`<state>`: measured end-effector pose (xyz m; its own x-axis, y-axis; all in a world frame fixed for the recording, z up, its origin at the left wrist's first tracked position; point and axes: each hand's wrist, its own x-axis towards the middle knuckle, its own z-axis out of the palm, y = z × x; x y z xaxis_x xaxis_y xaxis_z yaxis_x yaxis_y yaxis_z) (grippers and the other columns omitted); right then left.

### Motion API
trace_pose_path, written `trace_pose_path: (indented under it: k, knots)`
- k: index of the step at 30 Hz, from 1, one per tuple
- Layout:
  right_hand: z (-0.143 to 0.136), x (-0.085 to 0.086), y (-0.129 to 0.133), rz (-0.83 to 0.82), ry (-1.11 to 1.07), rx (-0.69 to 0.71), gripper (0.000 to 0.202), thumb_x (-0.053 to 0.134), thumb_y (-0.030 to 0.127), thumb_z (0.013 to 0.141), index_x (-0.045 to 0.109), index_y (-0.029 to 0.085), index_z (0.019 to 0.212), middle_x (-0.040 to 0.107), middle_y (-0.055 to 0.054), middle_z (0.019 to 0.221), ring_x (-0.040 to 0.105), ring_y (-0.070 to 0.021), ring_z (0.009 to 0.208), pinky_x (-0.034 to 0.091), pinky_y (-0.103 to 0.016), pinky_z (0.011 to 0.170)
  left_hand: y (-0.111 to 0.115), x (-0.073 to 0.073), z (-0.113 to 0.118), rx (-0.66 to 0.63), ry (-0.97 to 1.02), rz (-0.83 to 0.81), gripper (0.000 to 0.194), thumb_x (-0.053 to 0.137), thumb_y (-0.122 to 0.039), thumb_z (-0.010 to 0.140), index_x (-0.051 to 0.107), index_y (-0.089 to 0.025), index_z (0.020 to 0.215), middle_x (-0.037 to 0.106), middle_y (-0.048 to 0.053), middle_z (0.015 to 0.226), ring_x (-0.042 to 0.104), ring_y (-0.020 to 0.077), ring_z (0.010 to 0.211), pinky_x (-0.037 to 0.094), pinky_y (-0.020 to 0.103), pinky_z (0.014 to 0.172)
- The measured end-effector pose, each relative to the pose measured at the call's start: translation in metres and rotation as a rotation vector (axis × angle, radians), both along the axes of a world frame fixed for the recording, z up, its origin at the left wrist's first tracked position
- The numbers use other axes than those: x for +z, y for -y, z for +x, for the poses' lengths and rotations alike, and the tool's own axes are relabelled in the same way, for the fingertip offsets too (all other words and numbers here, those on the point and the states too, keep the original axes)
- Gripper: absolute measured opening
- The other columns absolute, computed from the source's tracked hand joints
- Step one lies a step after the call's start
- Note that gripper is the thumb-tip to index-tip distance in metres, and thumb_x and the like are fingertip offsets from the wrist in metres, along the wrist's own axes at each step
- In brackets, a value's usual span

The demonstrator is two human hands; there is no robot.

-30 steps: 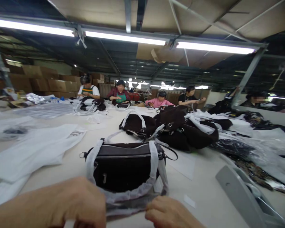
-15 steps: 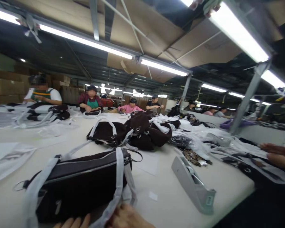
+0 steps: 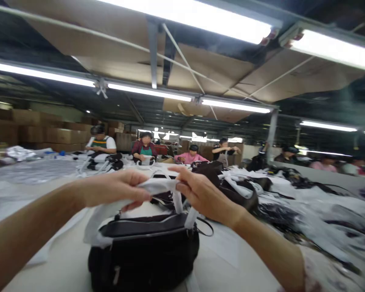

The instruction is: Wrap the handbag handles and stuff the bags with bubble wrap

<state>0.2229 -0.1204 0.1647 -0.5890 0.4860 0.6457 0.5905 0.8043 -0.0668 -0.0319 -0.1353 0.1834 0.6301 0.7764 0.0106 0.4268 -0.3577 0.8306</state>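
Note:
A black handbag (image 3: 146,251) with grey trim along its top stands on the table right in front of me. Its handle (image 3: 159,185), wrapped in white paper, is lifted above the bag in an arch. My left hand (image 3: 121,188) grips the wrapped handle from the left, thumb and fingers closed round it. From the right, my right hand (image 3: 197,190) pinches the same handle close by, its index finger stretched over the top. A thin black strap loop (image 3: 206,228) sticks out at the bag's right end.
More dark bags (image 3: 237,190) with white-wrapped handles are piled behind to the right. Clear plastic and white sheets (image 3: 316,207) spread over the right side of the white table (image 3: 63,259). Several people (image 3: 146,148) sit across the table, with cardboard boxes (image 3: 63,136) behind.
Both hands have risen from the bag's lower front to its handle, which now stands raised above the bag. The view has tilted up and swung left; the tape dispenser is out of sight.

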Motion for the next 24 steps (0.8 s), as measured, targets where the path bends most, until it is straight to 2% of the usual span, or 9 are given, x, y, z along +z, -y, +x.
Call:
trace_pose_path:
  k: [3,6,7,9,11,16,19,22,24]
  knots:
    - [-0.018,0.028,-0.024,0.133,0.021,0.047,0.049,0.053,0.034,0.094,0.042,0.02,0.14,0.056,-0.015,0.134,0.056,-0.0289,0.12,0.044,-0.046,0.098,-0.025,0.046,-0.005,0.006,0.102,0.128,0.031,0.072,-0.043,0.077,0.06,-0.014,0.072,0.051,-0.005,0.055,0.043,0.0074,0.049,0.031,0.018,0.046]
    - [-0.042,0.028,-0.046,0.089,0.042,0.089,0.093,0.073,0.044,0.077,0.022,0.018,0.151,0.053,-0.018,0.139,0.054,-0.0346,0.124,0.045,-0.049,0.097,-0.042,0.054,-0.007,0.014,0.228,0.155,0.034,0.072,-0.042,0.076,0.058,-0.014,0.066,0.053,-0.004,0.054,0.043,0.0072,0.047,0.033,0.02,0.047]
    - [-0.049,0.026,-0.053,0.061,0.004,0.067,0.09,0.072,0.039,0.078,0.023,0.018,0.15,0.061,-0.016,0.13,0.06,-0.0324,0.115,0.049,-0.045,0.092,-0.046,0.052,-0.007,0.01,0.268,0.152,0.034,0.072,-0.042,0.076,0.057,-0.014,0.064,0.053,-0.004,0.053,0.043,0.0072,0.046,0.033,0.02,0.047]
    - [-0.063,0.024,-0.067,0.052,-0.102,0.005,0.052,0.057,0.028,0.087,0.043,0.018,0.136,0.071,-0.008,0.098,0.068,-0.0248,0.089,0.051,-0.034,0.078,-0.05,0.047,-0.009,0.015,0.326,0.145,0.035,0.071,-0.042,0.076,0.056,-0.014,0.062,0.053,-0.003,0.051,0.044,0.0071,0.044,0.033,0.02,0.046]
    - [-0.074,0.027,-0.078,0.085,-0.179,-0.027,0.023,0.041,0.022,0.092,0.056,0.019,0.11,0.068,-0.005,0.078,0.066,-0.0208,0.073,0.048,-0.029,0.069,-0.05,0.046,-0.014,0.035,0.358,0.137,0.035,0.071,-0.043,0.076,0.056,-0.014,0.066,0.053,-0.003,0.051,0.045,0.0072,0.045,0.033,0.02,0.046]
    - [-0.097,0.03,-0.089,0.211,-0.286,0.078,0.017,0.039,0.024,0.088,0.053,0.021,0.095,0.065,-0.009,0.088,0.061,-0.0231,0.083,0.046,-0.033,0.078,-0.037,0.037,-0.032,0.051,0.435,0.06,0.052,0.07,-0.062,0.074,0.06,-0.011,0.083,0.062,0.002,0.059,0.055,0.0113,0.047,0.039,0.021,0.045]
    - [-0.1,0.013,-0.088,-0.029,-0.26,0.199,0.018,0.042,0.035,0.088,0.055,0.022,0.091,0.06,-0.004,0.072,0.056,-0.0189,0.063,0.046,-0.03,0.063,-0.025,-0.002,-0.029,0.053,0.569,0.003,0.049,0.069,-0.061,0.075,0.058,-0.014,0.084,0.055,-0.003,0.054,0.045,0.007,0.039,0.031,0.018,0.038]
    - [-0.083,-0.001,-0.091,-0.793,0.087,0.346,0.026,0.057,0.047,0.083,0.063,0.022,0.088,0.061,-0.001,0.069,0.055,-0.0144,0.055,0.045,-0.025,0.053,-0.021,-0.081,-0.017,0.195,0.738,-0.096,0.04,0.06,-0.057,0.082,0.052,-0.018,0.079,0.041,-0.009,0.053,0.029,0.0042,0.037,0.023,0.017,0.036]
    - [-0.069,0.0,-0.095,-1.28,0.375,0.401,0.042,0.075,0.046,0.071,0.068,0.023,0.106,0.07,-0.004,0.09,0.067,-0.0175,0.077,0.05,-0.024,0.066,-0.021,-0.143,-0.009,0.252,0.524,-0.057,0.04,0.051,-0.056,0.09,0.056,-0.018,0.082,0.047,-0.006,0.059,0.039,0.0069,0.043,0.032,0.019,0.04]
